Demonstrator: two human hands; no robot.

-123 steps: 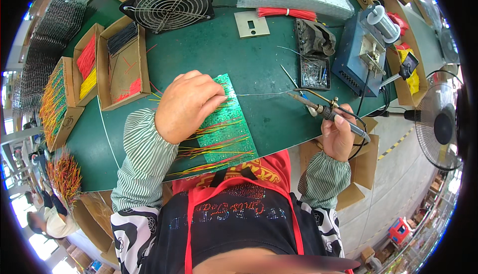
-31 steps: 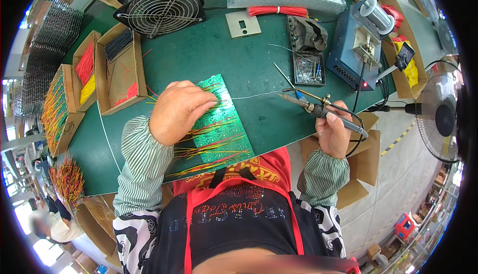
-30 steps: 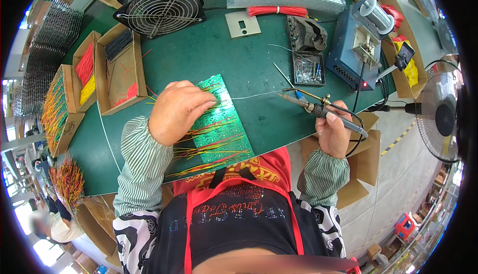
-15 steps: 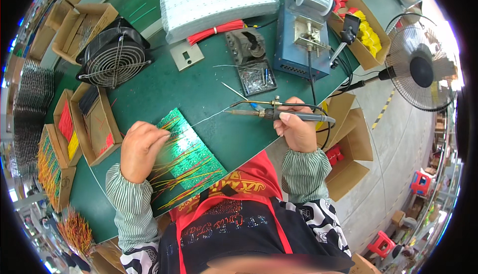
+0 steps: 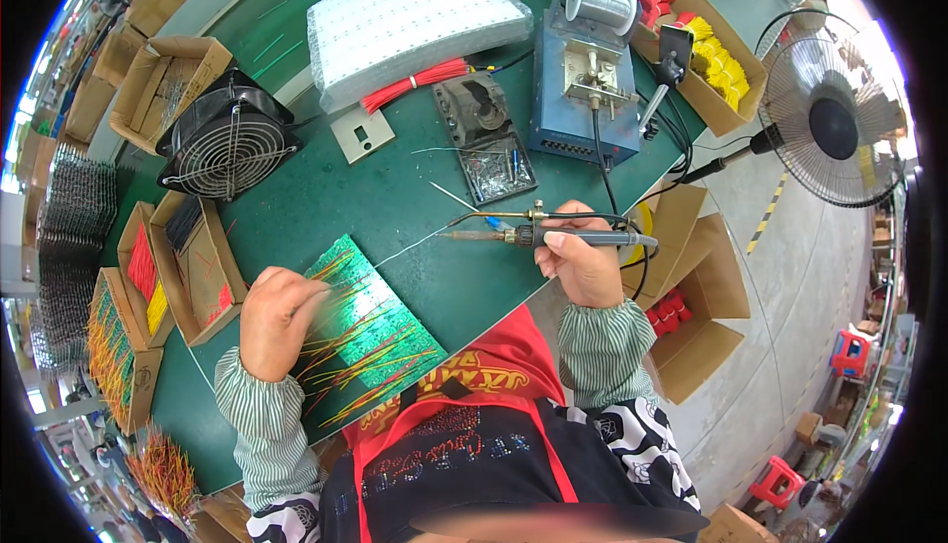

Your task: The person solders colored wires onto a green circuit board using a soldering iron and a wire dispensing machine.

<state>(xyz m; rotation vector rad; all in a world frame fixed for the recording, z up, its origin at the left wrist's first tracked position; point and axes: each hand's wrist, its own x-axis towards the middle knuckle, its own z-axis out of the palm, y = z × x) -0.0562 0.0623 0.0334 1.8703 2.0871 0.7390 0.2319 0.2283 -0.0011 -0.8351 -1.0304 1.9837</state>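
My right hand (image 5: 585,265) is wrapped round the dark handle of a soldering iron (image 5: 583,237), held level over the bench. A thin brass feed tube (image 5: 474,215) runs along the iron, and a strand of solder wire (image 5: 410,247) reaches from it toward the board. The iron's tip is apart from the board. A shiny green circuit board (image 5: 380,321) lies tilted on the bench, with several red and yellow wires (image 5: 346,370) sticking out over its left side. My left hand (image 5: 276,321) pinches at the board's left edge; what its fingertips hold is too small to make out.
A blue solder feeder (image 5: 583,99) with a solder spool (image 5: 600,2) stands at the back. Nearby are an open parts case (image 5: 499,166), a metal plate (image 5: 361,135), a wrapped white stack (image 5: 415,25) and a black fan (image 5: 229,138). Cardboard trays (image 5: 202,267) line the left.
The whole view has shifted slightly, bench items sitting a little lower and to the left. Both hands keep nearly the same place relative to the board, the soldering iron still in the right.
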